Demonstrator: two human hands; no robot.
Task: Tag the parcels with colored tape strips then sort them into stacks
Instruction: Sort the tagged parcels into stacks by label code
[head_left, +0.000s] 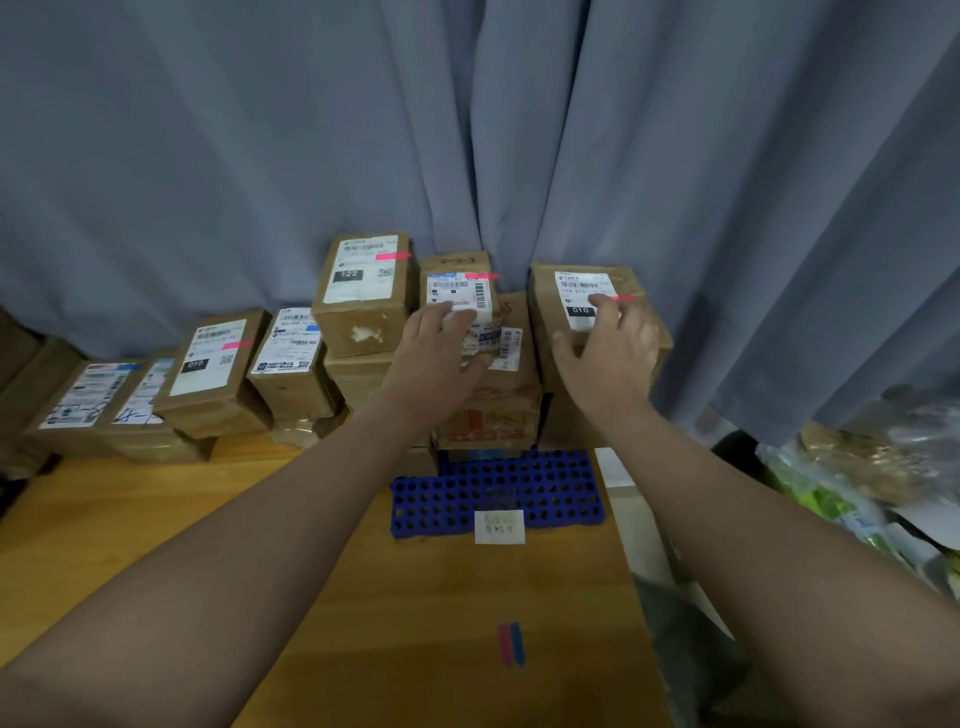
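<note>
Parcels: brown cardboard. Labels: white, with black barcodes. Tape strips: pink. Loose strips: one pink, one blue. Rack: blue, grid of round holes. Surface: orange-brown wood. Curtain: plain grey-blue.

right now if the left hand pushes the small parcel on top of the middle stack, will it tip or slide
The small parcel looks like stiff cardboard, so it should keep its shape under the left hand. It is small, so probably light and apt to slide. It tops the middle stack, so a push might tip it off.
</note>
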